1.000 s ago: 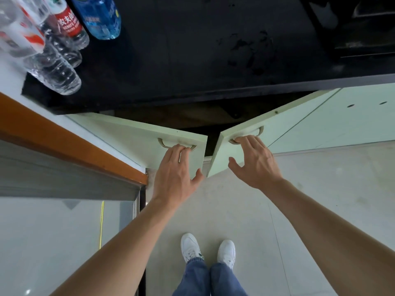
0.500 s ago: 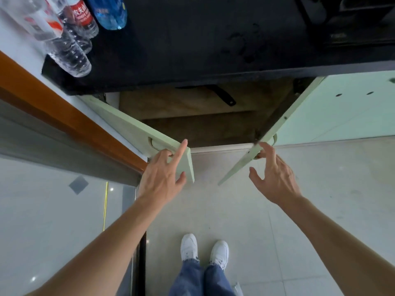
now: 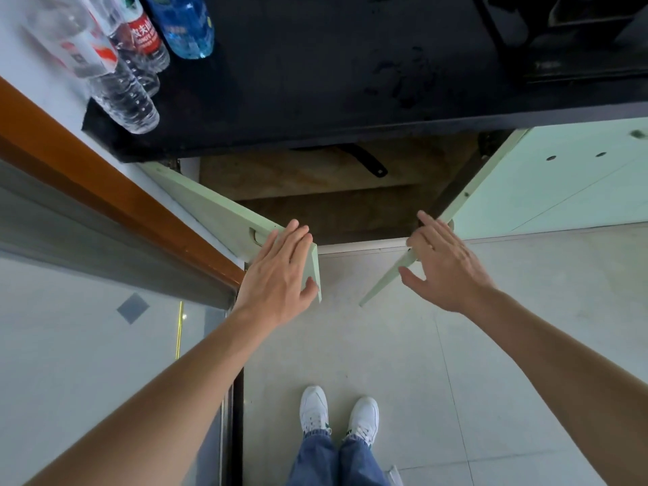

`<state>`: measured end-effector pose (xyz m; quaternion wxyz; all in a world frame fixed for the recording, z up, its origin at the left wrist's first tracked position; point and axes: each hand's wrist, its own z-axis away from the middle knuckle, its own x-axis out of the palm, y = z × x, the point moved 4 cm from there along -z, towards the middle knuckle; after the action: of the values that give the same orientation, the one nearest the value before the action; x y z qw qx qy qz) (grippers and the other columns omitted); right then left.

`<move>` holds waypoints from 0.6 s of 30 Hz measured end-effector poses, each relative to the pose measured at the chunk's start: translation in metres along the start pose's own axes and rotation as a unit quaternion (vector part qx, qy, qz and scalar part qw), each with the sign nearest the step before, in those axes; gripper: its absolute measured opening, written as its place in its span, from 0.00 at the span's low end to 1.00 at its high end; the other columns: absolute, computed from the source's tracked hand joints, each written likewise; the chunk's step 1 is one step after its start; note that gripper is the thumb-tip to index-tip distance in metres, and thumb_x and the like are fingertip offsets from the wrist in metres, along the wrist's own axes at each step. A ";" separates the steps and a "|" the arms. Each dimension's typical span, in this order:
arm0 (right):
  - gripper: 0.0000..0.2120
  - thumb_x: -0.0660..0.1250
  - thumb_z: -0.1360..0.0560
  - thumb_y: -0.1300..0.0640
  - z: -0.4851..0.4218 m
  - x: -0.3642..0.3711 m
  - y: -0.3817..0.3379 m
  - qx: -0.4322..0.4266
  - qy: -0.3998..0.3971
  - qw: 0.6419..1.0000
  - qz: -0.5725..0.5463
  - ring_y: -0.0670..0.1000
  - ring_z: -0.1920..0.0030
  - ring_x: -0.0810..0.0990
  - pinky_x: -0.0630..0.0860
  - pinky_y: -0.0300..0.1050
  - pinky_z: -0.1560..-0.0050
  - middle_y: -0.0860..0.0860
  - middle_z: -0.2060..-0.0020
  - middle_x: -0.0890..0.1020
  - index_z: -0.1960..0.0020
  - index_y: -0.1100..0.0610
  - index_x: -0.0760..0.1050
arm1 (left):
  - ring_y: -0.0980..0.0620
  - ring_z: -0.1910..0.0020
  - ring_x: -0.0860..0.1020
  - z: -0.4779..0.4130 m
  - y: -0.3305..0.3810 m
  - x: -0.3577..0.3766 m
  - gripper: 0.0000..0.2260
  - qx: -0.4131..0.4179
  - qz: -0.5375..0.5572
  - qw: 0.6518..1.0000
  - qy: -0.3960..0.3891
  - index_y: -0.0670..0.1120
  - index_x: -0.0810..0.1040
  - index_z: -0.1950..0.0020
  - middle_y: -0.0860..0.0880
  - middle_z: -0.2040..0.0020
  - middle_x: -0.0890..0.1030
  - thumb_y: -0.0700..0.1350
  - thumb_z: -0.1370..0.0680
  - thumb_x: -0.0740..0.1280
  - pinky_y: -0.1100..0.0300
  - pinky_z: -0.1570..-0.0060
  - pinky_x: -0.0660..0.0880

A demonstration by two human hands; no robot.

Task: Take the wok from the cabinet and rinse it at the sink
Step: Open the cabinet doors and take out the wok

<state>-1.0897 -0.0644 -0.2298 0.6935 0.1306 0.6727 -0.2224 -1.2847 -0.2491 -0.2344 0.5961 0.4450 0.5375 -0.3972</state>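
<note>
- The cabinet (image 3: 333, 212) under the black counter (image 3: 350, 82) stood open at twelve o'clock from the person, both pale green doors swung outward.
- The left hand (image 3: 277, 275) lay flat against the left door (image 3: 224, 212) near its free edge, at about ten o'clock from the white shoes (image 3: 315, 408). Its fingers were straight and close together, gripping nothing, and the thumb sat by the door's lower corner.
- A curved handle (image 3: 255, 236) showed on that door just beside the left hand's little finger (only part of it could be seen).
- The right hand (image 3: 445, 264) was at about one o'clock from the shoes, open with its fingers spread. The fingertips touched the right door (image 3: 384, 284), which I saw nearly edge-on.
- Inside, the cabinet was dim and brown. A black slanted bar (image 3: 366, 163) hung at the top of the opening, and I could not tell whether it belonged to the wok or to the cabinet; the wok itself I could not make out.
- On the counter at eleven o'clock stood clear water bottles (image 3: 122, 96) and, beside them, a blue bottle (image 3: 189, 26).
- At six o'clock the person's blue jeans (image 3: 336, 457) met the shoes on the pale tiled floor (image 3: 456, 380).
</note>
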 end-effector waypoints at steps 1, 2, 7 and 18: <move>0.23 0.63 0.23 0.41 -0.005 0.001 -0.002 -0.015 -0.005 1.000 0.006 0.57 0.26 0.70 0.63 0.59 0.23 0.56 0.39 0.82 0.42 0.60 0.80 | 0.44 0.23 0.64 -0.006 -0.001 -0.001 0.27 0.004 0.009 1.000 0.010 0.41 0.69 0.30 0.43 0.28 0.73 0.56 0.23 0.61 0.49 0.23 0.57; 0.24 0.62 0.22 0.41 -0.011 0.003 -0.005 -0.025 -0.004 1.000 0.013 0.57 0.29 0.74 0.64 0.59 0.23 0.56 0.41 0.84 0.43 0.59 0.81 | 0.44 0.25 0.68 -0.012 -0.002 -0.002 0.24 0.003 0.015 1.000 0.021 0.42 0.71 0.35 0.43 0.33 0.77 0.57 0.23 0.59 0.50 0.23 0.58; 0.26 0.60 0.21 0.39 -0.025 0.007 -0.011 0.006 0.017 0.999 0.030 0.56 0.38 0.81 0.69 0.55 0.28 0.54 0.40 0.84 0.36 0.57 0.80 | 0.48 0.57 0.82 -0.045 -0.005 -0.005 0.25 -0.028 0.015 0.999 0.026 0.43 0.74 0.49 0.46 0.58 0.81 0.65 0.22 0.57 0.52 0.27 0.66; 0.31 0.53 0.21 0.41 0.024 0.010 0.005 0.064 0.010 0.997 0.048 0.58 0.33 0.76 0.66 0.55 0.25 0.57 0.34 0.80 0.32 0.62 0.76 | 0.46 0.24 0.67 0.000 -0.001 0.006 0.23 -0.078 -0.045 0.996 -0.011 0.42 0.68 0.24 0.44 0.23 0.68 0.49 0.16 0.50 0.50 0.24 0.62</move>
<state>-1.0663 -0.0730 -0.2387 0.6870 0.2095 0.6567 -0.2299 -1.2851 -0.2497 -0.2409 0.6167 0.3683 0.5793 -0.3853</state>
